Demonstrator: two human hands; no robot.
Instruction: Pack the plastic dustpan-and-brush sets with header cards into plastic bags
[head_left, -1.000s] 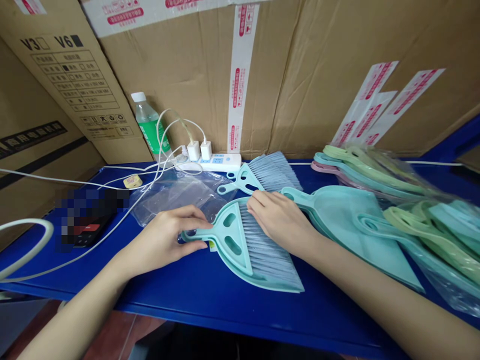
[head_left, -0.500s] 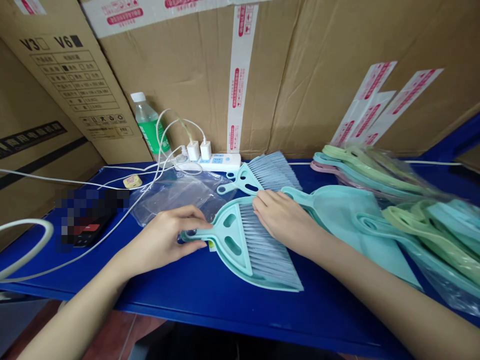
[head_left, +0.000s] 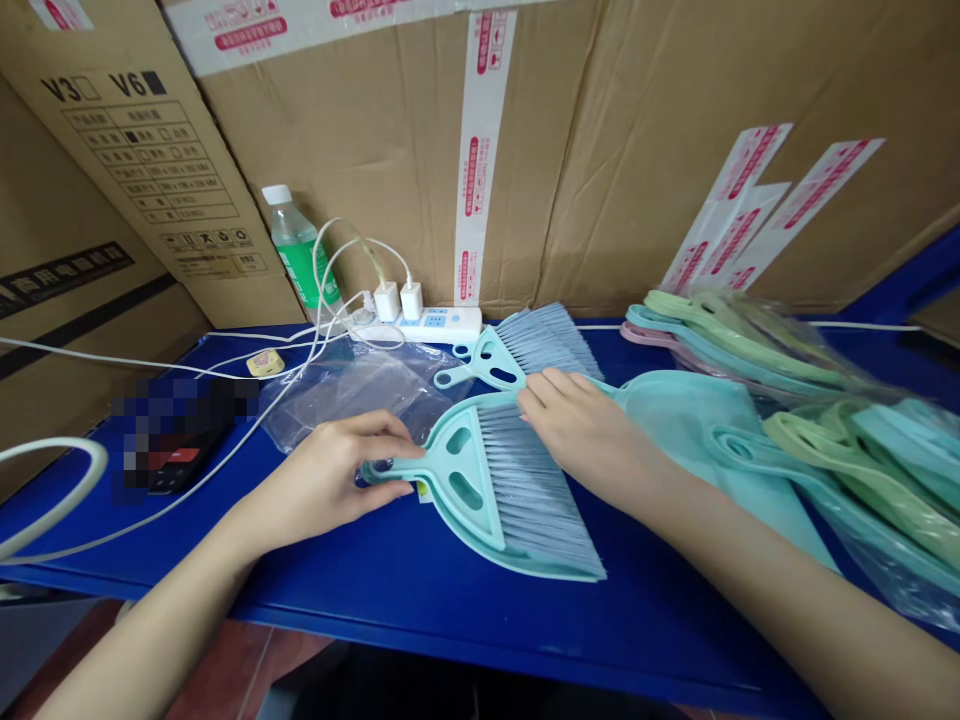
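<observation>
A turquoise hand brush [head_left: 459,468] with grey-blue bristles lies in a matching dustpan [head_left: 517,568] on the blue table. My left hand [head_left: 337,485] pinches their stacked handles between thumb and fingers. Curled over the far edge of the dustpan, by the bristle tips, is my right hand [head_left: 581,425]; its thumb is hidden. Just behind lies a second turquoise brush [head_left: 544,345], bristles to the right. Another turquoise dustpan [head_left: 690,420] rests beyond my right forearm, which covers part of it.
Bagged green, turquoise and pink dustpan sets [head_left: 750,340] are piled at the right. A clear plastic bag [head_left: 352,385] lies behind my left hand. Along the back are a power strip [head_left: 450,322] with white cables, a bottle [head_left: 300,250] and large cardboard boxes [head_left: 615,150].
My right hand has slid slightly to the right along the dustpan's far edge. My left hand, the brush and the dustpan have hardly moved.
</observation>
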